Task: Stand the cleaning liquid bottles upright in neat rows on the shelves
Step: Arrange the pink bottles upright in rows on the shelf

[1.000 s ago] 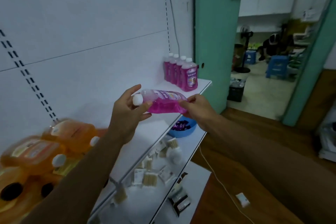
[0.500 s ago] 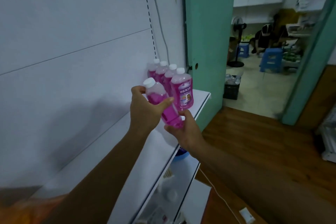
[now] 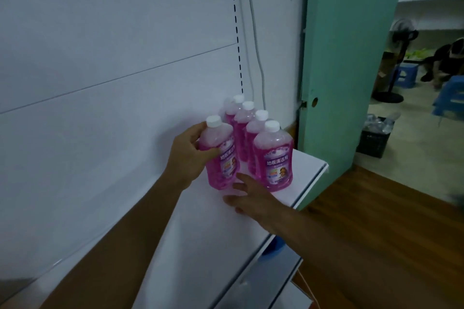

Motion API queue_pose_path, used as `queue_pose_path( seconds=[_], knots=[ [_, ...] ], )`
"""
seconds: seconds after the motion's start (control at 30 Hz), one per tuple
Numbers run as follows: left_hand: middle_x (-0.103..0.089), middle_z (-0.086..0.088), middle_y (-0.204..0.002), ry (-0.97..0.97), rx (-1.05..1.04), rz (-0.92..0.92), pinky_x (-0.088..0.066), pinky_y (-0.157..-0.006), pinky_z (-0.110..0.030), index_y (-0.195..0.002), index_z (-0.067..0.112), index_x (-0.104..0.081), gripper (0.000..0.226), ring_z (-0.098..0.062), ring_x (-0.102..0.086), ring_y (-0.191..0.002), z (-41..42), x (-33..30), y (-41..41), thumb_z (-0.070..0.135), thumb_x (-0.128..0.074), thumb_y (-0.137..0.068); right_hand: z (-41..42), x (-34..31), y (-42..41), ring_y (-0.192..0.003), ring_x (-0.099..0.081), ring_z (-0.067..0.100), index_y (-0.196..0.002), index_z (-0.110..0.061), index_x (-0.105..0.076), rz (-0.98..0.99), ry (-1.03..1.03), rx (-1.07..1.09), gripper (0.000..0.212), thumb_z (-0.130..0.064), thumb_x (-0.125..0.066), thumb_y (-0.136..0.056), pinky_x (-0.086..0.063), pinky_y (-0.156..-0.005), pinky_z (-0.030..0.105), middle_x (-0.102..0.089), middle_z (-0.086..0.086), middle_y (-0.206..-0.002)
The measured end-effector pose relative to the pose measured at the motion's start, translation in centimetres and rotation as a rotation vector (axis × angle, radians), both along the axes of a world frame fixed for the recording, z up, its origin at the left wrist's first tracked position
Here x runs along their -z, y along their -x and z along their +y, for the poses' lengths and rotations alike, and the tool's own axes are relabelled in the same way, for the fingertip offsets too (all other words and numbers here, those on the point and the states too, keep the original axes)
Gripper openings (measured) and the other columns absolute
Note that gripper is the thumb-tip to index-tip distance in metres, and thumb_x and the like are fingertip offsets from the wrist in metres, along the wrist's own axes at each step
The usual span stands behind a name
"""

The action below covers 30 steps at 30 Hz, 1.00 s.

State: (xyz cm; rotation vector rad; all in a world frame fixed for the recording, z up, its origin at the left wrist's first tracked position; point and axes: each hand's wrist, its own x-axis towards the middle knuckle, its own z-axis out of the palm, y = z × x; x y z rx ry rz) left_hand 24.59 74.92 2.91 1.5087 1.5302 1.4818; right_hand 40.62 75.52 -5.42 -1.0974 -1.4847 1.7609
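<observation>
The pink translucent plastic cleaning-liquid bottle with white cap, half a second ago tilted in both hands, now stands upright on the white shelf beside the four-bottle row. Left hand grasps it; right hand has released, fingers relaxed. Second row begun.

Two bare forearms and hands of a person, seen from above

The left hand and right hand wear no gloves, rings, watch or bracelet that can be seen. Both forearms are uncovered along their whole visible length, with no sleeve edge showing before they leave the bottom of the view. The fingernails look short and plain, though the dim light blurs fine detail
</observation>
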Motion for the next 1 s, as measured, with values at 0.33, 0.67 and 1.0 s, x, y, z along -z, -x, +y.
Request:
queue_pose_path(
  seconds=[0.33,0.67,1.0],
  knots=[
    [-0.070,-0.004,-0.114,0.061,0.056,-0.077,-0.057,-0.085,-0.034,-0.125,0.008,-0.059,0.061,-0.017,-0.068,-0.101,4.7,1.9,0.9,-0.014,-0.075,-0.070,3.3,1.3,2.0,-0.106,-0.056,0.021,-0.120,-0.019,-0.057,-0.132,-0.117,0.068,0.035,-0.017,-0.066,-0.086,-0.049,-0.099,0.046,-0.057,-0.005,-0.101],
    [-0.061,-0.002,-0.129,0.093,0.140,0.118,-0.050,-0.092,-0.029,-0.137,0.018,-0.048,0.069,-0.014,-0.060,-0.116,5.0,2.3,1.6,-0.004,-0.074,-0.077,2.6,1.1,3.0,-0.102,-0.056,0.021,-0.119,-0.018,-0.053,-0.239,-0.194,0.077,0.032,-0.020,-0.063,-0.089,-0.050,-0.092,0.033,-0.053,0.001,-0.108],
    [-0.051,0.003,-0.142,0.174,-0.090,0.420,-0.037,-0.109,-0.034,-0.147,0.022,-0.037,0.061,-0.013,-0.047,-0.130,-1.8,2.6,6.1,0.026,-0.063,-0.093,-1.9,-1.1,6.5,-0.140,-0.030,0.018,-0.152,-0.017,-0.022,-0.500,-0.662,-0.176,0.071,-0.047,-0.051,-0.095,-0.027,-0.114,0.031,-0.028,0.002,-0.155]
  ],
)
